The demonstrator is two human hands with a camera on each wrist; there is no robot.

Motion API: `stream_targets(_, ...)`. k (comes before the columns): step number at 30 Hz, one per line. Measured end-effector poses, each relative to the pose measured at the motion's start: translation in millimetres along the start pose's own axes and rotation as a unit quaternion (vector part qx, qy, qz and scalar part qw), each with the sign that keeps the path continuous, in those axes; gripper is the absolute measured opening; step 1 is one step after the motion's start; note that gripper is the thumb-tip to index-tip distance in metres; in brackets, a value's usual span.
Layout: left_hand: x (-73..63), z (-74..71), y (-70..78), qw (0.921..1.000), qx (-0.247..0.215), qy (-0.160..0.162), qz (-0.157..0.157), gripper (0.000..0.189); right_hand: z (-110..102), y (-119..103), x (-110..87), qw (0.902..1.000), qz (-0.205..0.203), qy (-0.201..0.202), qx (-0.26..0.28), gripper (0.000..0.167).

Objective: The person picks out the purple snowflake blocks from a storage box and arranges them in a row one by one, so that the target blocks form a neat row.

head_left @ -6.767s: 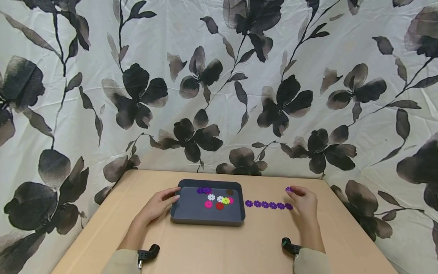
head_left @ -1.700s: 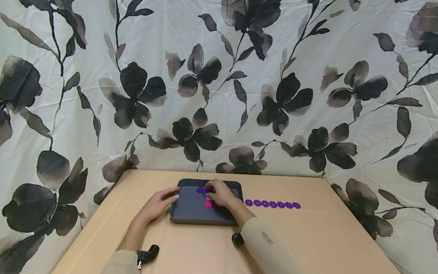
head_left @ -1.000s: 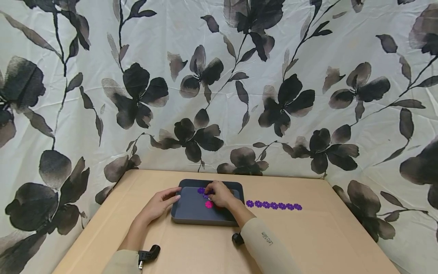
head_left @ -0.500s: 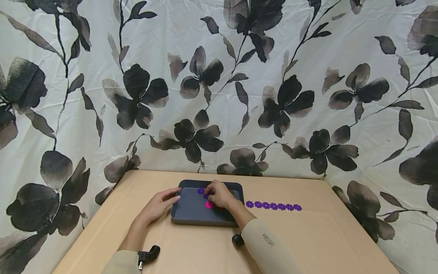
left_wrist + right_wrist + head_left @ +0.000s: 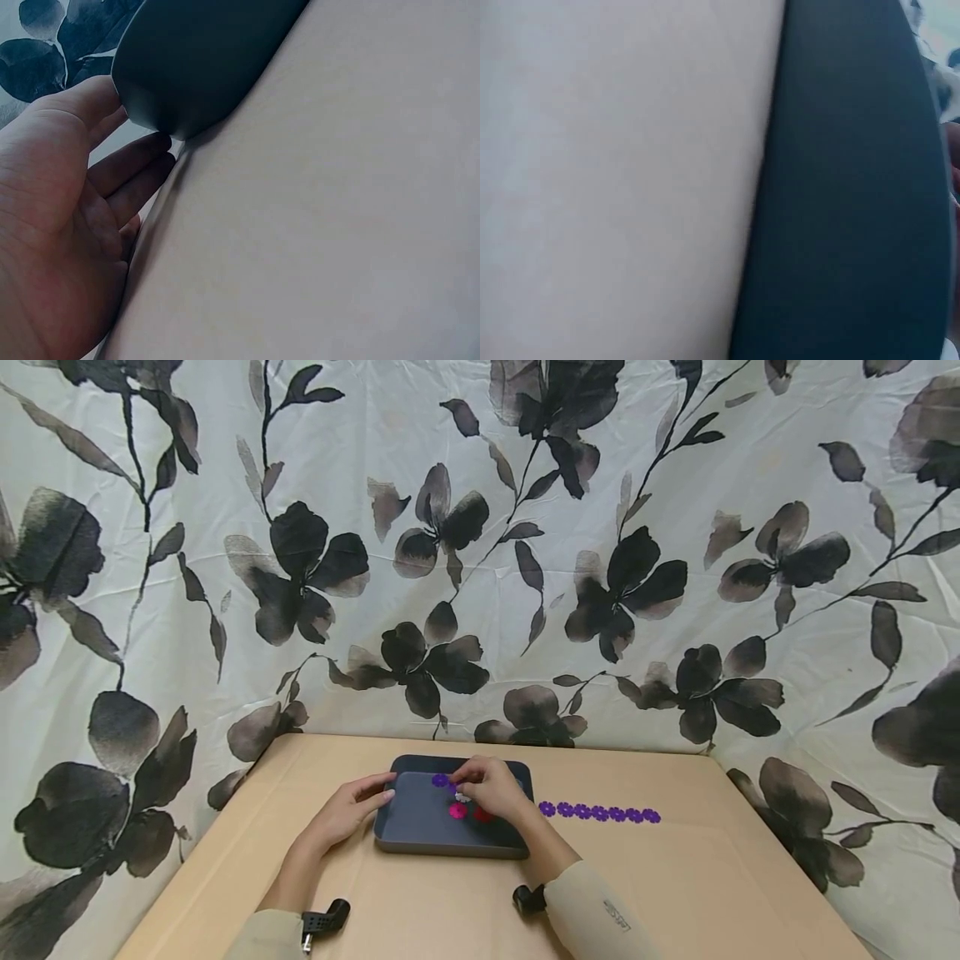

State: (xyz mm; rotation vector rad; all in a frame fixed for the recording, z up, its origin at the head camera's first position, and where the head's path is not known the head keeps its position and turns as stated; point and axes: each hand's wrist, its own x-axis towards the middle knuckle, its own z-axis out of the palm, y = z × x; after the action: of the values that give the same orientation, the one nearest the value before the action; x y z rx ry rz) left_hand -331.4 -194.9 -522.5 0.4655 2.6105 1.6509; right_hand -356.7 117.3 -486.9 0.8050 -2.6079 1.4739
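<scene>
My left hand [image 5: 347, 810] rests its fingertips against the left side of the dark grey tray [image 5: 420, 839]; in the left wrist view the fingers [image 5: 142, 169] lie loosely at the tray's outer corner. Over the tray, thumb and forefinger of my right hand [image 5: 495, 787] pinch a purple flower-shaped disc [image 5: 452, 787]. Another purple disc [image 5: 439, 780] lies just left of it. Near the fingertips are a white disc [image 5: 462, 797], a pink disc [image 5: 457, 811] and a red disc [image 5: 482, 815]. The hand covers the tray's right part. The right wrist view shows mostly the tray's outer wall [image 5: 847, 187].
Right of the tray, several purple discs [image 5: 600, 813] form a straight row on the light wooden table [image 5: 720, 877]. A white cloth with dark flowers [image 5: 510, 568] hangs behind the table's far edge.
My right hand has gone from the row's right end, where it held a purple disc, to the tray. The row is one disc longer. Just now the hand rose slightly, uncovering the white disc.
</scene>
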Motion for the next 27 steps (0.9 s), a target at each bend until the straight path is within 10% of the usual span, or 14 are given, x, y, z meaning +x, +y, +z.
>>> stream_targets(12,-0.7,-0.4,-0.1,1.0000,0.004,0.001,-0.003,0.055,-38.8,2.5,-39.6,0.9929,0.015,0.085,0.082,0.020)
stream_targets(27,-0.5,0.3,0.4,1.0000,0.004,0.002,-0.003,0.055,-90.1,28.9,-66.1,0.9823,0.060,0.169,0.053,0.024)
